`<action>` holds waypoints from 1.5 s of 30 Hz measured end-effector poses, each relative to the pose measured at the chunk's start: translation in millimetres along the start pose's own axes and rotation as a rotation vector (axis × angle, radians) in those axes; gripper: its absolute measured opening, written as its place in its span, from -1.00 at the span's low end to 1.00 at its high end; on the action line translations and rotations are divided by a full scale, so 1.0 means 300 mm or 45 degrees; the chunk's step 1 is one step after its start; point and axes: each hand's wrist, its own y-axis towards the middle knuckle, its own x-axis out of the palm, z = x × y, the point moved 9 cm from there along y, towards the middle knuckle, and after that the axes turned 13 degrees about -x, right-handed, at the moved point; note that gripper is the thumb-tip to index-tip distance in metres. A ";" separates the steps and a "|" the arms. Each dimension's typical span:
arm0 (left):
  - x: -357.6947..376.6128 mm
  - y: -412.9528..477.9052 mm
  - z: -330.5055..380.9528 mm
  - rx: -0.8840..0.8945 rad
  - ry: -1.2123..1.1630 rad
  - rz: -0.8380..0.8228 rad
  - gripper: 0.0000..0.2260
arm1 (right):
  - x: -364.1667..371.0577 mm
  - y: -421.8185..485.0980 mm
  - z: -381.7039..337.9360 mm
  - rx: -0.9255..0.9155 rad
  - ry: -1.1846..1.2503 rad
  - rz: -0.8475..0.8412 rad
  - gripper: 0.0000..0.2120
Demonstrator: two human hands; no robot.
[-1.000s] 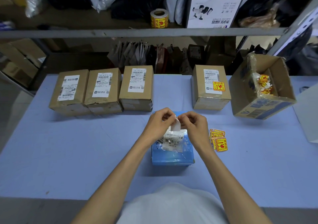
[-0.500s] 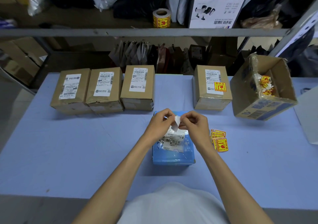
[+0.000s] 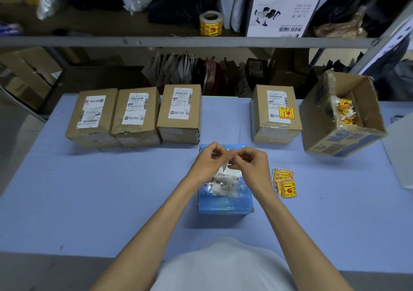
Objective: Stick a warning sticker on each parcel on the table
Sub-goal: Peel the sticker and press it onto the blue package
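A blue plastic-wrapped parcel (image 3: pixel 225 203) with a white shipping label lies in front of me on the blue table (image 3: pixel 89 190). Above it, my left hand (image 3: pixel 207 163) and my right hand (image 3: pixel 250 165) meet fingertip to fingertip, both pinching a small white-backed sticker (image 3: pixel 224 167). A loose pile of yellow-red warning stickers (image 3: pixel 285 184) lies just right of the parcel. At the back left stand three brown parcels (image 3: pixel 136 116) with shipping labels only. A fourth brown parcel (image 3: pixel 276 114) at the back right carries a warning sticker.
An open cardboard box (image 3: pixel 342 120) holding peeled sticker scraps stands at the far right. A roll of warning stickers (image 3: pixel 211 24) and a white product box (image 3: pixel 281 13) sit on the shelf behind the table. White sheet at the right edge.
Both hands have stayed above the blue parcel, fingers working the small sticker; the white piece has drawn in tighter between the fingertips. The parcels have not moved.
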 end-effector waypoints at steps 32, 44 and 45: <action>-0.051 0.038 -0.050 -0.097 -0.360 -0.003 -0.69 | 0.010 -0.013 -0.011 0.078 0.191 0.063 -0.91; -0.124 0.037 -0.107 -0.199 -0.594 0.193 -0.96 | -0.052 -0.007 -0.005 0.100 0.160 0.202 -0.93; -0.128 0.032 -0.104 -0.215 -0.542 0.212 -0.93 | -0.057 -0.007 0.001 0.108 0.154 0.219 -0.93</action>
